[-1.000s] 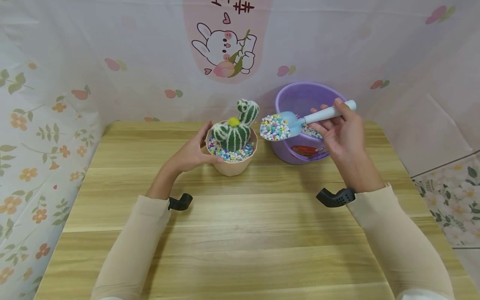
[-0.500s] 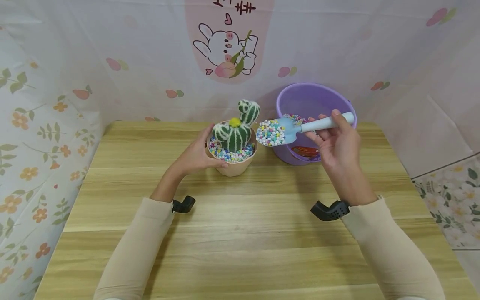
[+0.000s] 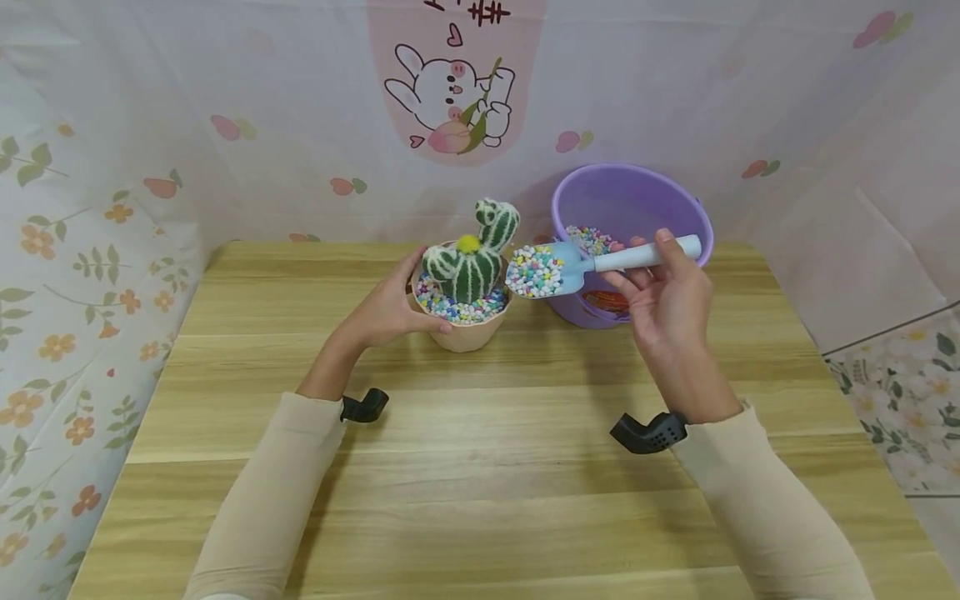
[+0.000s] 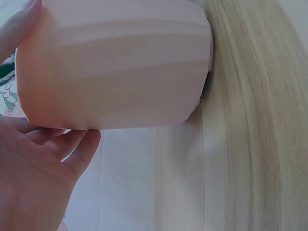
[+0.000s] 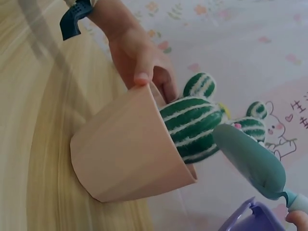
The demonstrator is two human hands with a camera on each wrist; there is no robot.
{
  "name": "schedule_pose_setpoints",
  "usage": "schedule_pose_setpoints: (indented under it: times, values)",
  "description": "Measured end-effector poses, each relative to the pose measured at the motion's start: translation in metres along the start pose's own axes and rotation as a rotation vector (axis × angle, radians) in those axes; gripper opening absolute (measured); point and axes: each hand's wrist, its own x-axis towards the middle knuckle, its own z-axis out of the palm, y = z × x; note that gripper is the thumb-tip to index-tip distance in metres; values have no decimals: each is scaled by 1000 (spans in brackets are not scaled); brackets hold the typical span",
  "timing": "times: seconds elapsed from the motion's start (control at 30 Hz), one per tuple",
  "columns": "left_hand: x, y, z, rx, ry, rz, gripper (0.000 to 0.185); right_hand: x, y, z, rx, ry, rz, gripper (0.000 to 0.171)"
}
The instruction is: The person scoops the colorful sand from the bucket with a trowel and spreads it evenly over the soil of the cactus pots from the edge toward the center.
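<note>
My left hand holds the peach flowerpot by its left side, with the thumb near the front rim. In the pot stands a green knitted cactus with a yellow top, and colourful pebbles lie around its base. My right hand grips the white handle of a light blue scoop. A heap of pastel pebbles fills the scoop's blade, whose tip is at the pot's right rim. In the right wrist view the scoop's underside shows above the pot opening, close to the cactus.
Behind the scoop stands a purple bucket with more pebbles inside and a red label on its front. Everything rests on a wooden table. A printed cloth hangs along the back and left.
My right hand has brought the loaded scoop left and slightly down, from over the bucket's side to the pot's right rim. The left hand's thumb has slipped a little lower on the pot.
</note>
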Motion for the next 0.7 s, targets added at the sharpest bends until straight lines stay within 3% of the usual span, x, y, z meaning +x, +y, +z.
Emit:
schedule_pose_setpoints:
  times: [0.2, 0.57, 0.7]
  values:
    - [0, -3, -3, -26, -26, 8, 117, -7, 4, -6, -31, 1, -14, 37]
    - [-4, -2, -6, -49, -41, 33, 114, -18, 17, -14, 4, -13, -44, 29]
    - [-7, -2, -8, -24, -53, 13, 115, -18, 23, -14, 6, -18, -67, 25]
